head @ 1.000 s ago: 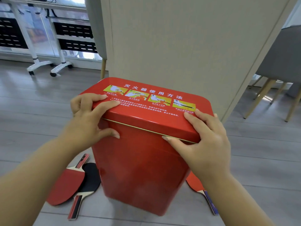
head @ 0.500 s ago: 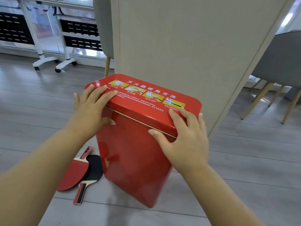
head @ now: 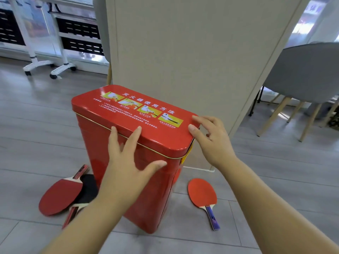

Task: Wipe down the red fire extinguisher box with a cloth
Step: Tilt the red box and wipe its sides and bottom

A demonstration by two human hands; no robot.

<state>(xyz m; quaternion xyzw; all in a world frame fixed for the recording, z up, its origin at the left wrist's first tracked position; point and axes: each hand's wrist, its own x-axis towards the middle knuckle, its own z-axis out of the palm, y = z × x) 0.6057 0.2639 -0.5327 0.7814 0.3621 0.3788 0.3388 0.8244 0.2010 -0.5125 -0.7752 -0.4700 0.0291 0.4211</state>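
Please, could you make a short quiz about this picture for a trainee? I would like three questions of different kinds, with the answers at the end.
1. True or false: the left hand or the right hand holds a cloth.
2. How many table tennis paddles lie on the floor beside the red box? A) one B) three C) five
3. Fill in: the ____ hand lies with straight fingers against the box's front side.

Key: 1. False, no cloth is visible. 2. B. 3. left.

Grey floor [head: 36,143], red box [head: 152,198] upright, overlapping paddles [head: 60,197], lone paddle [head: 201,193]
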